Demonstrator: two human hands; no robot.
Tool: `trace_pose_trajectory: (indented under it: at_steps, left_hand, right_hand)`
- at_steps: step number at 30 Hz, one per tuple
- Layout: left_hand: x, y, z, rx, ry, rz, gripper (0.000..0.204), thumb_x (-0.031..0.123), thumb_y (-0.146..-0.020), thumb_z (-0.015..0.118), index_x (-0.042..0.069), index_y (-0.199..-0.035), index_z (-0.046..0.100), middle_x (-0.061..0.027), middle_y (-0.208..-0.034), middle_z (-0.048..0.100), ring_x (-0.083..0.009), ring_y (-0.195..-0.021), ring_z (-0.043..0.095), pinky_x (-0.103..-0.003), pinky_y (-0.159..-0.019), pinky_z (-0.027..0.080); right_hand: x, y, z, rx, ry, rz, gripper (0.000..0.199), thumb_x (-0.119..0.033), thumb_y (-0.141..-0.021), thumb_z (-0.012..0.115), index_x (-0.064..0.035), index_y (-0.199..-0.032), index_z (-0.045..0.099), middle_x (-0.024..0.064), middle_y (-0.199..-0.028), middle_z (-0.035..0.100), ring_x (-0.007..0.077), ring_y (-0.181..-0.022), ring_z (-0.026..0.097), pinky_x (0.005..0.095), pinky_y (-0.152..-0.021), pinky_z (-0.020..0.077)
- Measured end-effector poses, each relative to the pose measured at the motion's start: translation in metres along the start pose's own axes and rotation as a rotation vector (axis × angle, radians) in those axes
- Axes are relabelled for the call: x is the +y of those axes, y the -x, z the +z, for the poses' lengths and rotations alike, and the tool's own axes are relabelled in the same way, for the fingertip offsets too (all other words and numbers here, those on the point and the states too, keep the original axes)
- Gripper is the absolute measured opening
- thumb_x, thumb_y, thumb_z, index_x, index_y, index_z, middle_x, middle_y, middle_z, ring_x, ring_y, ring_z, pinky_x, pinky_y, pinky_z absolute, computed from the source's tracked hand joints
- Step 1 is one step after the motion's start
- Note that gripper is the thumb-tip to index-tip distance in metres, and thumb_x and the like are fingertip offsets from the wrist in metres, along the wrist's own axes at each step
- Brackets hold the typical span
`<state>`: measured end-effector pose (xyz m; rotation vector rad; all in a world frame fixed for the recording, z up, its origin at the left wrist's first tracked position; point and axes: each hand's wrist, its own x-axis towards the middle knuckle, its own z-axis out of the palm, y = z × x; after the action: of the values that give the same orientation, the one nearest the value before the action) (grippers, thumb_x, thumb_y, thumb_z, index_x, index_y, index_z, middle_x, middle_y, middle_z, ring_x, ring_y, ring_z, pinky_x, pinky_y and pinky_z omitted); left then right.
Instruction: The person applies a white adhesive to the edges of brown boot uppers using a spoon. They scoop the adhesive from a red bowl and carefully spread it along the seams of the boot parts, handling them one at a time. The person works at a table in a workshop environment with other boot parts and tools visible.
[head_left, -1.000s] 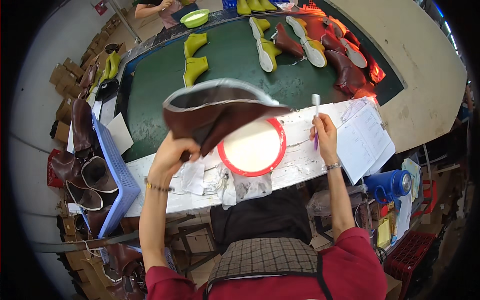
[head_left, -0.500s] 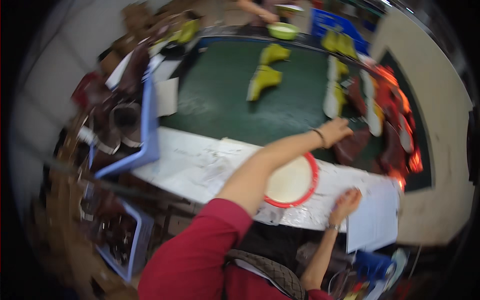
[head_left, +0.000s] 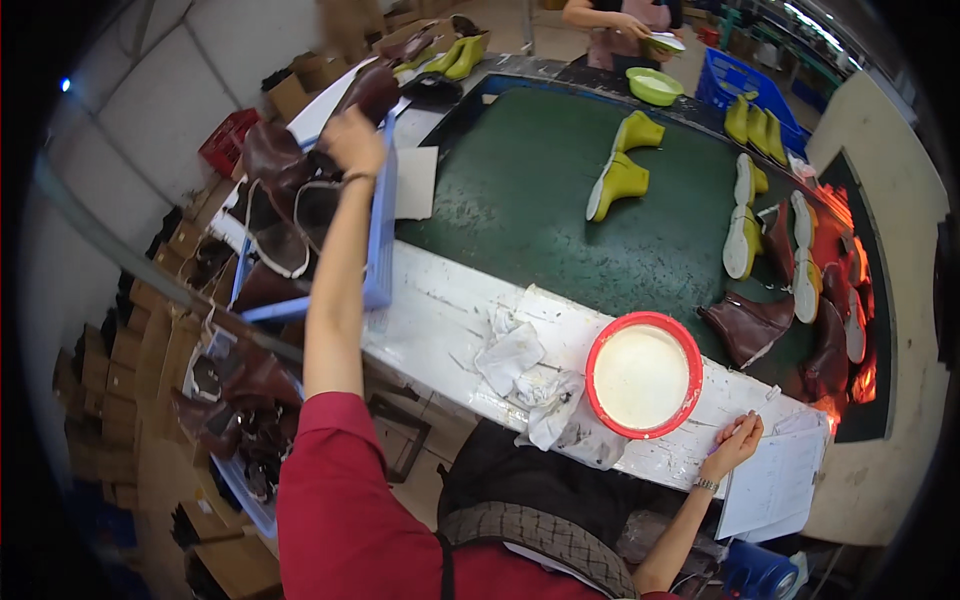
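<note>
My left hand is at the far-left blue crate, against a dark brown leather boot upper. Its fingertips are partly hidden, so I cannot tell whether they grip the leather. More brown boot uppers are heaped in this crate. At the right end of the white bench, my right hand rests with its fingers curled beside some paper sheets. What those fingers hold, if anything, is hidden. A red-rimmed tub of creamy white liquid stands left of this hand.
On the green conveyor belt lie yellow-green shoe soles, more soles and a brown upper, near a glowing heater opening. Crumpled cloths lie on the bench. Across the belt a person works near a green bowl.
My left hand has swung from the brown upper on the belt's right side over to the crate at the left. The right hand stays by the papers. The view has shifted.
</note>
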<state>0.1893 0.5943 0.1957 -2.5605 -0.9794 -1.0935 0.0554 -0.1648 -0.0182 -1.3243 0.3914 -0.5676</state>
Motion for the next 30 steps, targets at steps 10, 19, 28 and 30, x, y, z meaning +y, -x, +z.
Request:
trace_pose_trajectory:
  at_steps: [10, 19, 28, 30]
  left_hand:
    - [-0.069, -0.013, 0.063, -0.063, -0.210, 0.104, 0.075, 0.024, -0.085, 0.079, 0.020, -0.149, 0.041, -0.0140, -0.119, 0.060, -0.0396, -0.111, 0.061, -0.052, -0.086, 0.054]
    - [-0.033, -0.020, -0.077, -0.013, 0.719, 0.421, 0.047, 0.009, -0.097, 0.061, 0.009, -0.143, 0.057, -0.0212, -0.135, 0.063, -0.0316, -0.115, 0.067, -0.040, -0.097, 0.051]
    - [-0.002, 0.214, -0.170, -1.266, 1.192, -0.018, 0.050, 0.014, -0.098, 0.064, 0.000, -0.145, 0.055, -0.0106, -0.149, 0.056, -0.0194, -0.138, 0.050, -0.034, -0.118, 0.034]
    - [-0.006, 0.255, -0.144, -1.406, 1.200, -0.195, 0.046, 0.013, -0.101, 0.059, 0.003, -0.145, 0.056, -0.0065, -0.141, 0.062, -0.0188, -0.117, 0.060, -0.035, -0.105, 0.044]
  right_hand:
    - [0.001, -0.006, -0.007, 0.046, 0.102, -0.026, 0.025, -0.023, -0.106, 0.056, -0.0014, -0.119, 0.057, -0.0003, -0.078, 0.052, 0.0034, -0.051, 0.042, 0.0219, -0.040, 0.0342]
    - [-0.062, 0.009, -0.007, -0.132, 0.445, -0.342, 0.018, -0.019, -0.100, 0.066, -0.0030, -0.107, 0.070, 0.0009, -0.086, 0.062, 0.0068, -0.059, 0.049, 0.0227, -0.053, 0.0403]
    - [-0.115, 0.060, 0.039, -0.541, 0.952, -0.499, 0.012, -0.017, -0.086, 0.077, -0.0086, -0.095, 0.077, 0.0033, -0.086, 0.069, 0.0204, -0.070, 0.066, 0.0328, -0.061, 0.0509]
    - [-0.114, 0.061, 0.038, -0.583, 1.023, -0.620, 0.013, -0.016, -0.085, 0.079, -0.0079, -0.095, 0.077, 0.0035, -0.086, 0.069, 0.0196, -0.065, 0.064, 0.0324, -0.058, 0.0500]
